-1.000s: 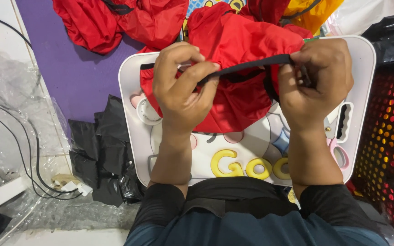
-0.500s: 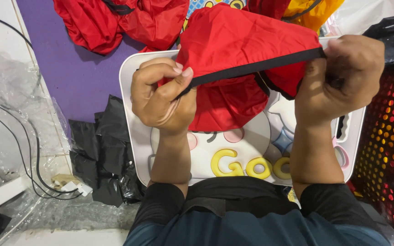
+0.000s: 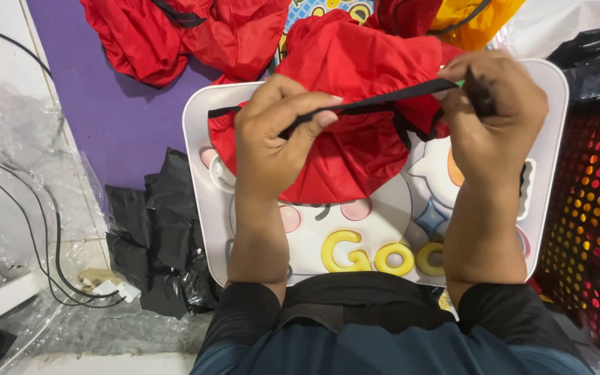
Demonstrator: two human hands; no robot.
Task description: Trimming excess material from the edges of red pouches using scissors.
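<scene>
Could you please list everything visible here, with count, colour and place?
red bag: one, red with black drawstring, held over the tray
tray: one, white with cartoon print, on the lap
red bags: a heap, red, top left on the purple mat
yellow bag: one, top right
black plastic: crumpled, left of tray
basket: dark, perforated, right
cables: black, far left
left hand: grip on the drawstring
right hand: grip on the drawstring

Red cloth (image 3: 355,156), seemingly black-edged; white tray (image 3: 199,173)
</scene>
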